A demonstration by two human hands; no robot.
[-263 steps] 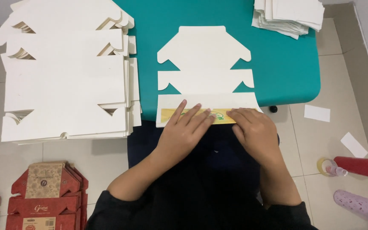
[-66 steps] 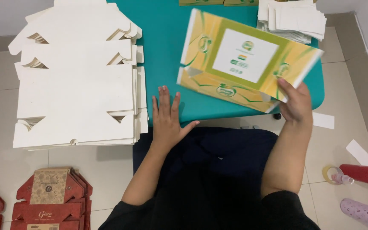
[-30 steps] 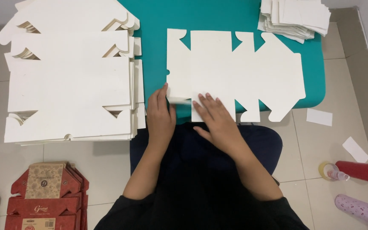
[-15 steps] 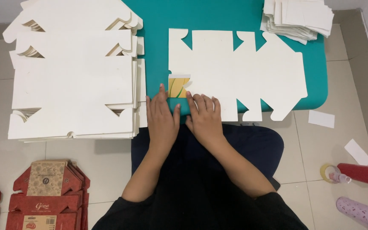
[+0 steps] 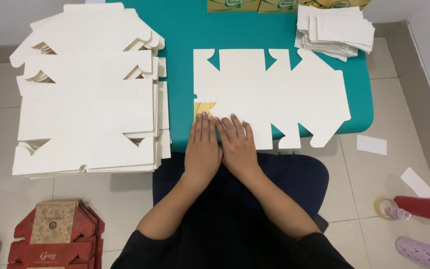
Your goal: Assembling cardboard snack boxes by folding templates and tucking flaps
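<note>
Hands slightly nearer blank stack

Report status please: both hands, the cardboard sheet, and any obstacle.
Left hand and right hand flat, side by side, pressing folded flap. Cardboard blank white side up on teal table. Nothing blocking.

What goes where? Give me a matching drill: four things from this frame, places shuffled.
1. blank
2. stack
3. slips
4. red boxes

a. floor, bottom left
b. table, far right corner
c. flat on the table, under both hands
d. beside the table, at its left edge

Pairs: 1-c, 2-d, 3-b, 4-a. The left hand and right hand press the blank's near left flap.
</note>
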